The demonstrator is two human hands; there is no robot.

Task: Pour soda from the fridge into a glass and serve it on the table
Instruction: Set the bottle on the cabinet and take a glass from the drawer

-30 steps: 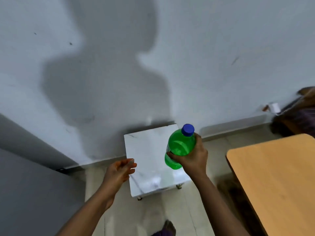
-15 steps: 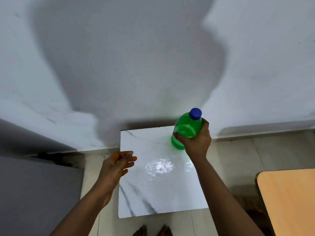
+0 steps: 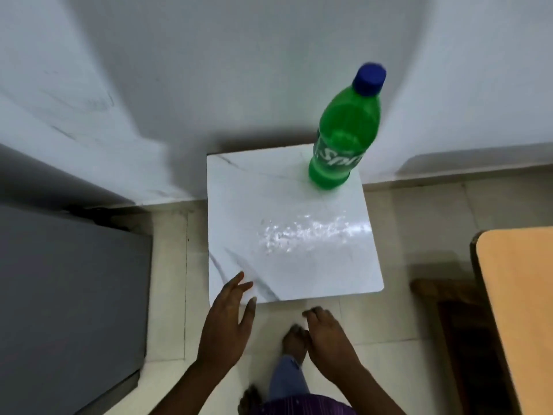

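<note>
Soda bottle [image 3: 344, 136]: green, with a blue cap [image 3: 370, 78]. It stands up on the white desk [image 3: 284, 235], at the far right corner, near 1 o'clock. No hand touches it. White letters run across its lower part.
White desk: small and square, with thin grey lines like marble. It sits against the wall [image 3: 239, 70]. A shiny wet-looking patch [image 3: 305, 232] lies in the middle.
Left hand [image 3: 227, 322]: fingers spread wide and holding nothing. The tips reach over the near left corner of the white desk, at about 7 o'clock from the bottle.
Right hand [image 3: 329, 339]: fingers loosely bent and holding nothing. It hangs over the floor [image 3: 173, 295], just in front of the white desk's near edge, well apart from the bottle.
Grey box [image 3: 68, 295]: big and dark, at 9 o'clock, low on the left.
Wooden desk [image 3: 520, 310]: light brown, at 3 o'clock on the right edge.
Feet: one bare foot [image 3: 294, 339] shows between the hands.
</note>
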